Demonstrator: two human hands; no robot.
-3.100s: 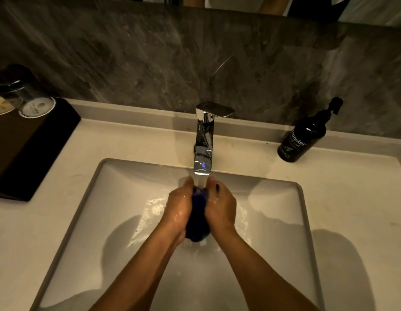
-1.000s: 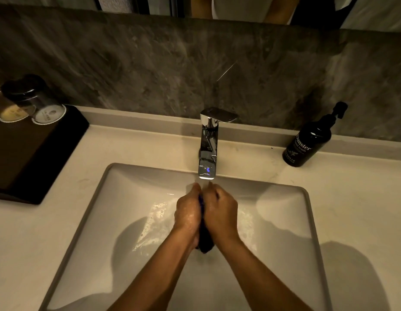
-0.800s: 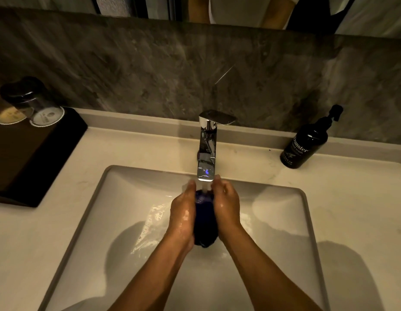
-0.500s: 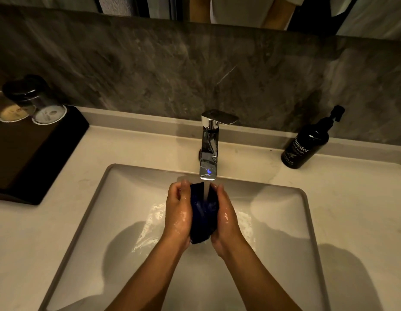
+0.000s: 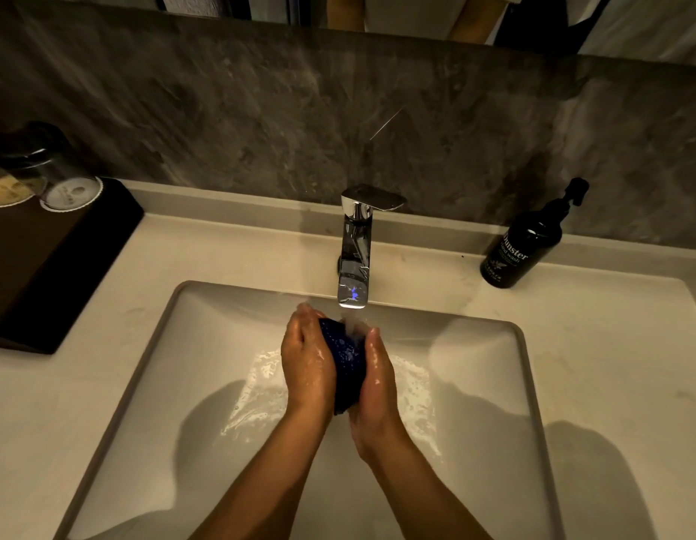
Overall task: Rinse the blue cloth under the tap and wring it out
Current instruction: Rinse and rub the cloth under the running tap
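Blue cloth [image 5: 345, 360] sat bunched into a dark wad between the person's two palms, directly under the spout of the chrome tap [image 5: 356, 251], above the basin of the white sink [image 5: 490, 383]. Water ran from the spout onto the top of the cloth.

Seen from the head camera, the left hand [image 5: 305, 360] cupped the cloth's left side, its fingers curled around the far upper edge of the wad. The right hand [image 5: 377, 387] pressed in from the right, palm against the fabric and fingers pointing up toward the spout. Both hands were closed around the cloth rather than spread, and both looked wet and glossy. The cloth's lower end poked out just below the heels of the palms. Both forearms reached in from the bottom edge over the sink.

Water pooled and glinted on the sink floor to either side of the hands. A black hand wash bottle [image 5: 523, 245] with a pump stood on the pale counter [image 5: 241, 251] to the right of the tap, well apart from it. A dark tray [image 5: 62, 259] lay on the counter at the left, carrying two upturned glasses [image 5: 46, 173] near its far end.
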